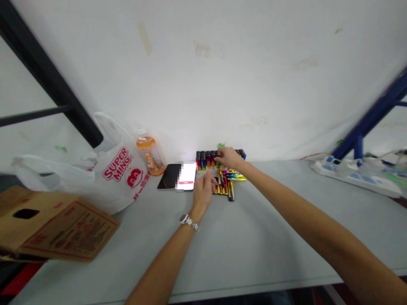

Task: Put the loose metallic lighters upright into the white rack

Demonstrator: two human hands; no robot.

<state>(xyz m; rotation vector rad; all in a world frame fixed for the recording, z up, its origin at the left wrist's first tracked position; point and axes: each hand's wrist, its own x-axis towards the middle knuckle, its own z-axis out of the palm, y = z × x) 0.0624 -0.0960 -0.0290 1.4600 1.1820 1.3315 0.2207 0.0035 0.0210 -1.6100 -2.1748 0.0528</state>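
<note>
Shiny rainbow-coloured lighters with black tops (203,161) stand upright in packed rows by the wall. Over these rows is my right hand (229,157), its thumb and fingers pinched together; whatever lies between them is too small to make out. In front, more metallic lighters (221,189) lie flat in a loose pile. My left hand (203,188), below a silver watch, hovers at the left side of this pile with fingers loosely bent and apart, and I see nothing in it. A single lighter (231,191) lies at the near right of the pile.
A phone-like device with a lit screen (189,176) lies beside a dark panel (168,176). Left of them are an orange drink bottle (150,154), a white plastic bag (111,182) and a cardboard box (70,228). A white power strip (352,176) lies far right.
</note>
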